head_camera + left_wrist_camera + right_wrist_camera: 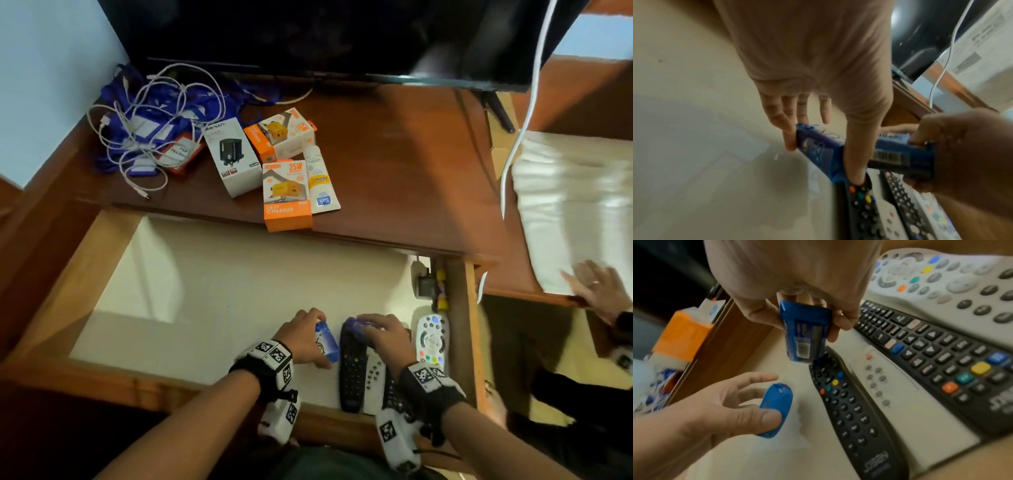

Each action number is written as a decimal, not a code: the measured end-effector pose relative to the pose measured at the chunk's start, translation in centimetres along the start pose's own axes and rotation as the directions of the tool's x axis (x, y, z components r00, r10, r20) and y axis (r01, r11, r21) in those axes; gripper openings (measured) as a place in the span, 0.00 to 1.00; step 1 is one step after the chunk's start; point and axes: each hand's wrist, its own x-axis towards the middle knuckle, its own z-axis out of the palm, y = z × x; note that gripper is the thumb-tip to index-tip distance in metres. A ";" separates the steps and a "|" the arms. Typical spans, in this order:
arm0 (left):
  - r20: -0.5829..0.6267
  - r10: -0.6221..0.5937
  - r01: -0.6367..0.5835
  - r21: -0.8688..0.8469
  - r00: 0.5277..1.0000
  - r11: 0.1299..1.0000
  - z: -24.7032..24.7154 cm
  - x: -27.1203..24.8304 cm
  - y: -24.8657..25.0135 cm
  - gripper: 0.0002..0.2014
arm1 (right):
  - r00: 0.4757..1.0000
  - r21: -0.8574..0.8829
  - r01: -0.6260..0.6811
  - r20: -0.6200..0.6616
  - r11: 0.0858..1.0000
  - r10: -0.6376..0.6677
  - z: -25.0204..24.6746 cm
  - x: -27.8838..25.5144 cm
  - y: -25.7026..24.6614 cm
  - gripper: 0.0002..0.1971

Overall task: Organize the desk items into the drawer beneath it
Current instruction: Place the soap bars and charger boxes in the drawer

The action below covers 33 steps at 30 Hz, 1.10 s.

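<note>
The drawer [102, 246] under the desk stands pulled out, and both hands are inside it near the front right. My left hand [317, 341] pinches a small blue pack [327, 343] between thumb and fingers, just above the drawer floor. The same blue pack [774, 408] sits left of the black remote [851, 410]. My right hand [371, 330] grips a second blue pack [356, 324] over the top end of that black remote [352, 373]. In the right wrist view the second blue pack [805, 332] hangs barcode side out.
Several remotes lie side by side at the drawer's right, among them a white remote [432, 339]. On the desk lie two orange charger boxes [287, 195], a white charger box [231, 156], a tube [318, 181] and tangled cables with lanyards [147, 123]. Another person's hand [599, 284] rests at the right.
</note>
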 end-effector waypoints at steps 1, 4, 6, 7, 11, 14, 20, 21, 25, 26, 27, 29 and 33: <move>0.040 -0.004 0.003 0.037 0.999 0.999 0.3 -0.1 -0.3 0.46 | 1.000 -0.026 0.008 0.002 1.000 -0.008 0.3 0.1 -0.2 0.03; 0.075 0.000 -0.008 0.096 0.997 0.995 1.0 -0.6 -0.8 0.49 | 0.993 -0.171 0.043 -0.097 0.984 -0.061 1.1 0.8 -0.9 0.13; 0.062 0.010 -0.017 0.119 0.998 0.993 1.1 -0.7 -1.0 0.50 | 0.979 -0.323 0.113 -0.123 0.940 -0.160 2.0 1.2 -1.5 0.15; 0.060 0.016 -0.024 0.131 0.998 0.991 1.1 -0.8 -1.1 0.51 | 0.968 -0.404 0.155 -0.119 0.902 -0.219 2.6 1.2 -1.7 0.15; 0.092 0.041 -0.055 0.148 0.995 0.988 1.1 -1.0 -1.5 0.50 | 0.938 -0.546 0.268 -0.040 0.794 -0.344 4.9 1.7 -1.4 0.12; 0.102 0.026 -0.037 0.116 0.994 0.992 1.0 -1.2 -2.2 0.45 | 0.964 -0.593 0.265 0.190 0.761 -0.188 6.3 2.1 -0.5 0.13; 0.058 -0.022 0.019 0.056 0.998 0.998 0.5 -0.9 -3.3 0.51 | 0.959 -0.696 0.261 0.267 0.669 -0.096 5.2 1.9 -0.3 0.25; 0.051 -0.023 0.021 0.039 0.998 0.999 0.6 -0.7 -3.2 0.50 | 0.960 -0.733 0.261 0.263 0.628 -0.091 4.9 1.8 -0.2 0.25; 0.017 -0.055 0.055 -0.015 0.998 0.998 0.6 0.0 -2.4 0.42 | 0.965 -0.851 0.235 0.262 0.470 -0.009 3.9 1.1 0.2 0.28; 0.005 -0.062 0.062 -0.017 0.998 0.998 0.5 0.3 -2.0 0.41 | 0.964 -0.859 0.236 0.266 0.455 0.002 3.7 0.9 0.4 0.28; -0.010 -0.068 0.068 -0.021 0.998 0.997 0.4 0.6 -1.7 0.40 | 0.962 -0.860 0.238 0.272 0.451 0.011 3.5 0.7 0.5 0.28; -0.040 -0.075 0.073 -0.037 0.996 0.997 0.2 1.2 -0.8 0.40 | 0.958 -0.854 0.231 0.283 0.467 0.043 3.2 0.4 0.6 0.30; -0.030 -0.060 0.059 -0.010 0.998 0.998 0.0 2.3 0.8 0.47 | 0.935 -0.866 0.239 0.327 0.440 0.135 2.3 0.1 0.0 0.30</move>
